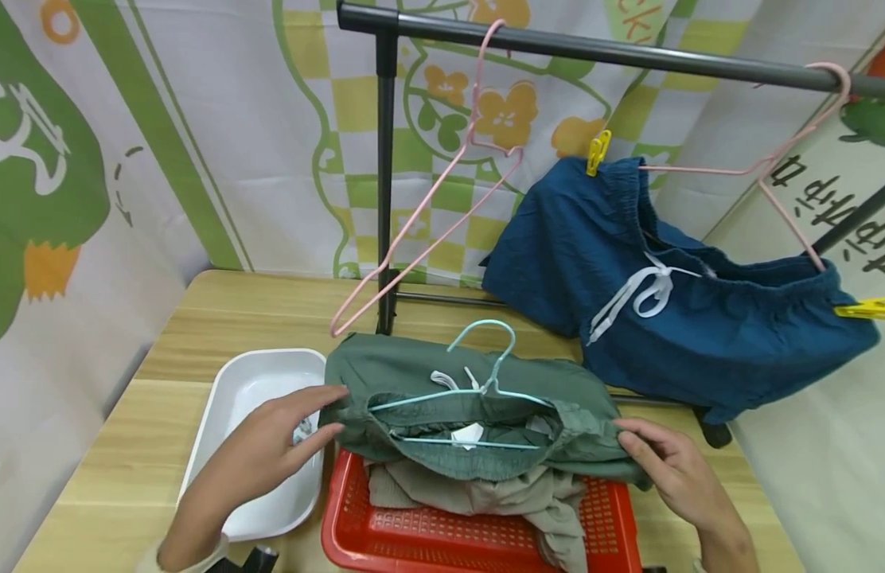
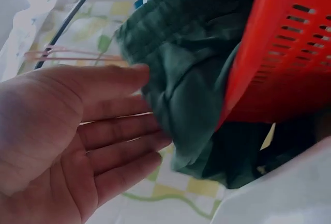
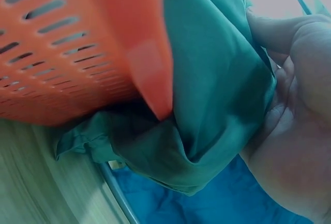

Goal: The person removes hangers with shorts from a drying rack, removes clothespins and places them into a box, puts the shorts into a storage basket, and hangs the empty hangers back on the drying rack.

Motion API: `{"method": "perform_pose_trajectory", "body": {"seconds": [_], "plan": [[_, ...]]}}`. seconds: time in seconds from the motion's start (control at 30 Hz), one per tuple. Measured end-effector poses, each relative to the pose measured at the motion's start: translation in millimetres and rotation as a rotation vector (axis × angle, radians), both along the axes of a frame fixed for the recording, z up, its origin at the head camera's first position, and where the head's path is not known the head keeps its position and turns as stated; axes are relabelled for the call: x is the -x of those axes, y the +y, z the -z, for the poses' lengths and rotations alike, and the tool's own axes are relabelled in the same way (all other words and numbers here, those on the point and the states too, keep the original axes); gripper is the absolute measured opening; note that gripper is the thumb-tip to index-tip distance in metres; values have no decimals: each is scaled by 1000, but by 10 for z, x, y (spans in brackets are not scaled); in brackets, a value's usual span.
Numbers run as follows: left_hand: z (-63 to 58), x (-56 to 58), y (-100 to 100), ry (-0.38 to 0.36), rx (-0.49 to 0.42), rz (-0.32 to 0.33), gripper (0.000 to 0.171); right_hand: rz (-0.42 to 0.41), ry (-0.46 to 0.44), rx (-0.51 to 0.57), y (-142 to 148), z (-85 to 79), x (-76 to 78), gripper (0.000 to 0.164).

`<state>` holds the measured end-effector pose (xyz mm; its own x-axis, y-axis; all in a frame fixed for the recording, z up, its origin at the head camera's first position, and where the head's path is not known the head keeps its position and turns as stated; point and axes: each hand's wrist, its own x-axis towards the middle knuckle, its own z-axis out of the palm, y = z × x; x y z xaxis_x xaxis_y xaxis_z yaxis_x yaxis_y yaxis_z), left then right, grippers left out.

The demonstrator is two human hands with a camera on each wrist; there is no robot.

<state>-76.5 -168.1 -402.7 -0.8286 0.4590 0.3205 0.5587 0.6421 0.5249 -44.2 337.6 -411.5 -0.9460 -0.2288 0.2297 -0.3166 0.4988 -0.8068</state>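
Dark green shorts (image 1: 407, 362) with a white drawstring lie over the back of a red basket (image 1: 349, 525), waistband facing me. A light blue hanger (image 1: 494, 383) sits inside the waistband, its hook standing up. My left hand (image 1: 263, 442) is at the left edge of the shorts, fingers extended and thumb tip right at the fabric in the left wrist view. On the other side, my right hand (image 1: 675, 473) pinches the right edge of the shorts between thumb and fingers. In the right wrist view, the fabric (image 3: 217, 74) partly hides those fingers.
Beige-grey clothing (image 1: 478, 493) lies in the basket. A white tray (image 1: 274, 517) stands to its left on the wooden table (image 1: 163, 430). Behind, a black rack (image 1: 442, 28) carries a bare pink hanger (image 1: 421, 215) and blue shorts (image 1: 557, 247) clipped with yellow clothespins (image 1: 598, 151).
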Motion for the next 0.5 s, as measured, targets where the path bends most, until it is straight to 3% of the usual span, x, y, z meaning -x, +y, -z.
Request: {"method": "perform_pose_trajectory", "body": {"seconds": [0.1, 0.27, 0.5], "plan": [[7, 36, 86, -22, 7, 34, 29, 2, 8, 11, -5, 6, -7, 23], [-4, 42, 229, 7, -25, 74, 20, 13, 39, -7, -6, -11, -12, 23], [-25, 33, 356, -1, -59, 69, 19, 16, 82, -17, -11, -66, -19, 23]]}}
